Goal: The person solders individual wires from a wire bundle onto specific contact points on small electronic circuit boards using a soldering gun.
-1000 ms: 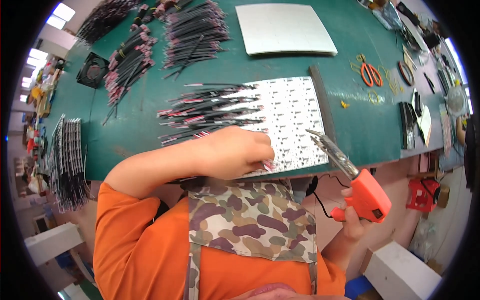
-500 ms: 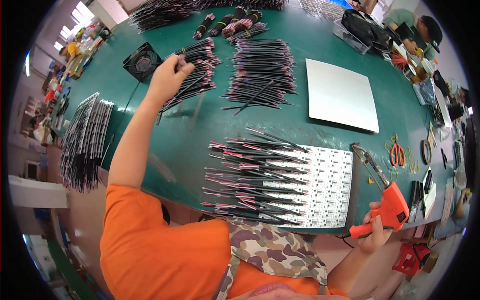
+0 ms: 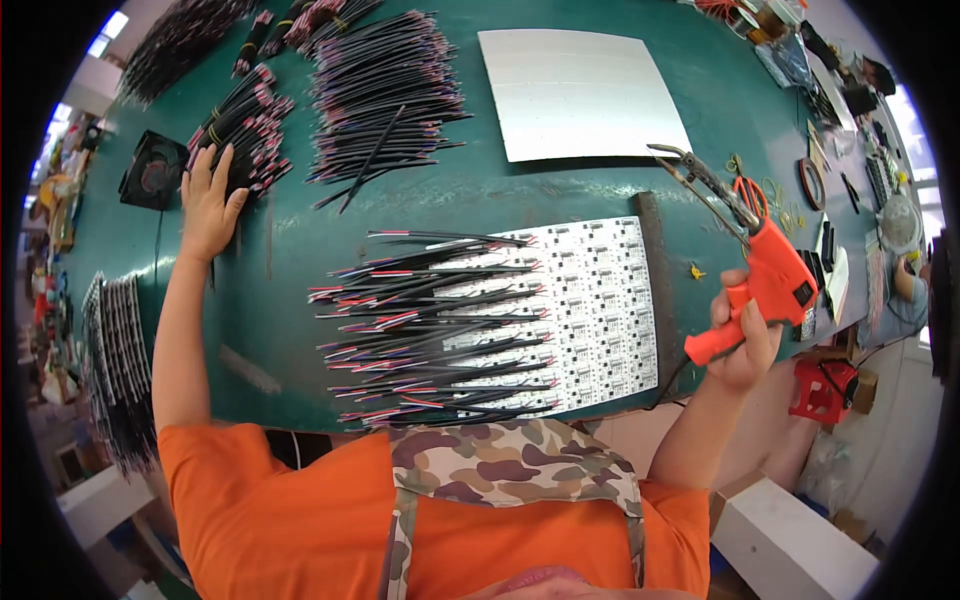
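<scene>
A dark green workbench mat (image 3: pixel 560 215) fills the view, with the white printed circuit panel (image 3: pixel 600 300) near its front edge as the central landmark. Across the panel's left half lie rows of thin black and red wire leads (image 3: pixel 430 330), their ends laid onto the board, apparently lined up for joining. Beyond the panel lies a plain silver metal sheet (image 3: pixel 580 90). Far to the panel's left and further back, the left hand (image 3: pixel 208 205) rests flat with fingers spread on a tied bundle of black, pink-tipped wires (image 3: pixel 240 125), gripping nothing as far as can be seen; more loose wires (image 3: pixel 385 90) are heaped beside it. To the panel's right, lifted clear of the mat, the right hand (image 3: pixel 745 335) is clenched around the orange pistol-grip soldering gun (image 3: pixel 765 265), its metal tip pointing up and away from the board, likely to keep it off the work.
</scene>
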